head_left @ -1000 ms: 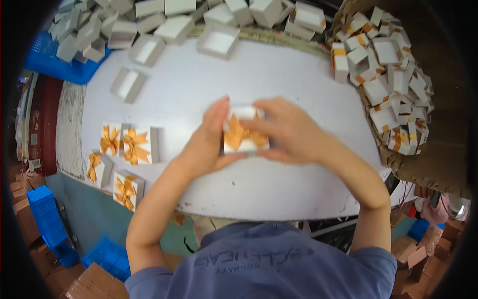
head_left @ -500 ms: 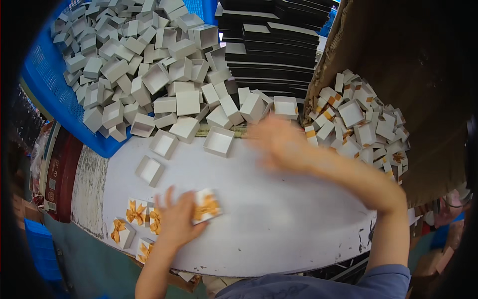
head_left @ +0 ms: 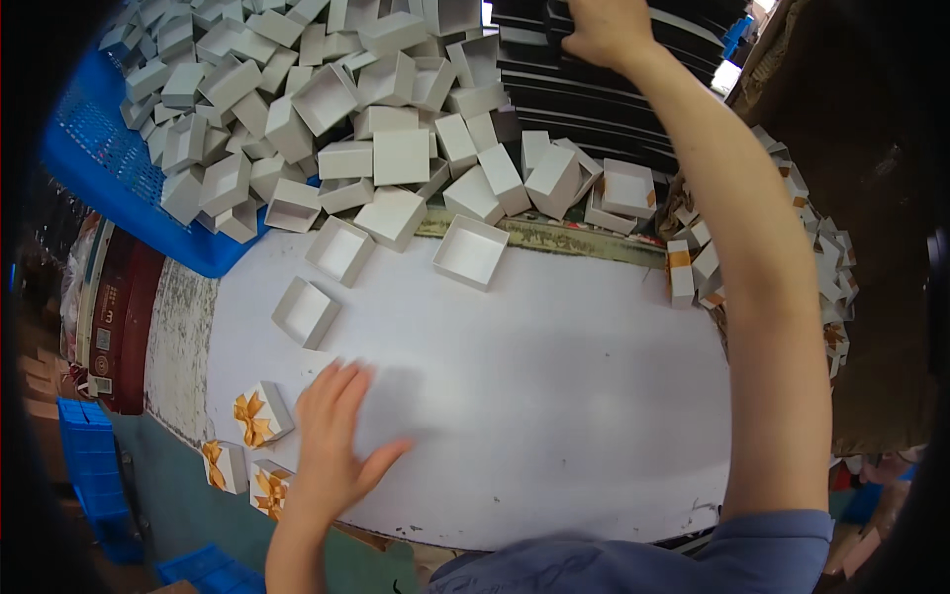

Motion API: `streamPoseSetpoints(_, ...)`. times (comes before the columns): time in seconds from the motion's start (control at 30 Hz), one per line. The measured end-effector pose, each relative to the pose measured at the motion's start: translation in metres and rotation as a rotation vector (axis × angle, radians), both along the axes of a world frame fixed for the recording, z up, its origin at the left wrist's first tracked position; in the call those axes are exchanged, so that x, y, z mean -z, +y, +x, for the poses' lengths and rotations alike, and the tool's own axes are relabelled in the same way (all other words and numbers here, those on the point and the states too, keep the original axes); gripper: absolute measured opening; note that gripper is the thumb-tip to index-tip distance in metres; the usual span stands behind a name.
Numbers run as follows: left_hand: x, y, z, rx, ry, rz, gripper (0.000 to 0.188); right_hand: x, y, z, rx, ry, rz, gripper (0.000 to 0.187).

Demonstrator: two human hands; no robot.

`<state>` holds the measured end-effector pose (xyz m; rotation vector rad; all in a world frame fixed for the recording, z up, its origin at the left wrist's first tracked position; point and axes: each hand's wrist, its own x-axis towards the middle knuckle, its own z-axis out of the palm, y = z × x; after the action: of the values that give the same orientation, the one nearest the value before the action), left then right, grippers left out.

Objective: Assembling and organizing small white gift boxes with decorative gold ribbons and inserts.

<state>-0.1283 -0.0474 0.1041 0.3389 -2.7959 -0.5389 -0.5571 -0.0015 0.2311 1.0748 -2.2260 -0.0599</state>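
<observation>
The left hand (head_left: 334, 441), spread wide, is just right of the bow-tied boxes (head_left: 263, 416) at the table's (head_left: 554, 396) near left corner; the right hand (head_left: 609, 30) reaches the black stack (head_left: 569, 104) past the far edge, grip unclear.

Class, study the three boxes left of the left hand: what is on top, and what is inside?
Gold bows sit on top of the three white boxes beside the left hand. The boxes look closed, so anything inside is hidden.

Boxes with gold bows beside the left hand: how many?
3: the upper box, the lower-left box and the lower-right box. The left hand may hide more.
</observation>
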Motion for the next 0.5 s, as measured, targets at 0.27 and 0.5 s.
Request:
streamPoseSetpoints(0.27, 0.043, -0.036, -0.239, 0.206, 0.281, -0.03, 0.069, -0.011, 0.03, -0.02, -0.615, -1.021, -0.499, 0.021)
streamPoseSetpoints(0.5, 0.055, -0.045, -0.251, 0.041, 0.32, -0.211, 0.053, 0.051, 0.099, 0.06, -0.638, -0.64, -0.179, 0.063)
